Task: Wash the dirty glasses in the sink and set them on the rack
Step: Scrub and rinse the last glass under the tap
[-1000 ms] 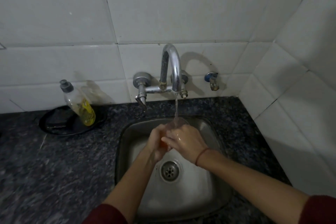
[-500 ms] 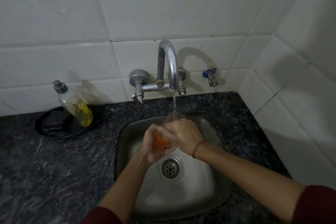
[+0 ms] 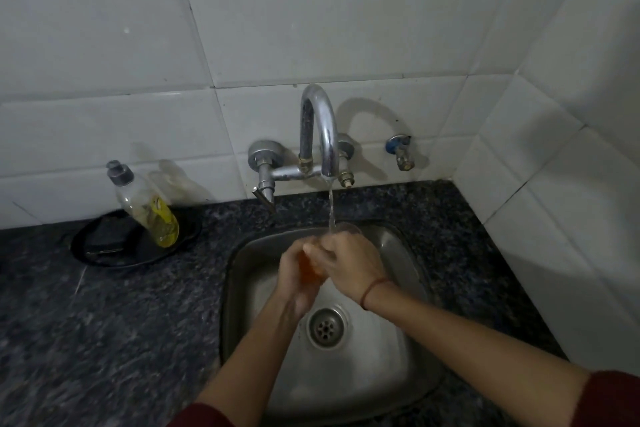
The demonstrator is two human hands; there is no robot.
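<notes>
Over the steel sink (image 3: 405,253) both my hands hold one clear glass (image 3: 346,228) under the running tap (image 3: 320,135). Its rim shows just past my fingers where the water stream lands. My right hand (image 3: 349,263) wraps round the glass from the right. My left hand (image 3: 294,274) grips it from the left, with something orange (image 3: 308,267) pressed between my palm and the glass. Most of the glass is hidden by my fingers. No rack is in view.
A soap bottle (image 3: 149,208) with yellow liquid leans in a black dish (image 3: 104,246) on the dark granite counter (image 3: 104,322) at the left. A small wall valve (image 3: 400,151) sits right of the tap. White tiled walls close in behind and on the right.
My hands and the glass stay under the stream, turning slightly; more of the orange thing shows between my hands now. My view has shifted a little.
</notes>
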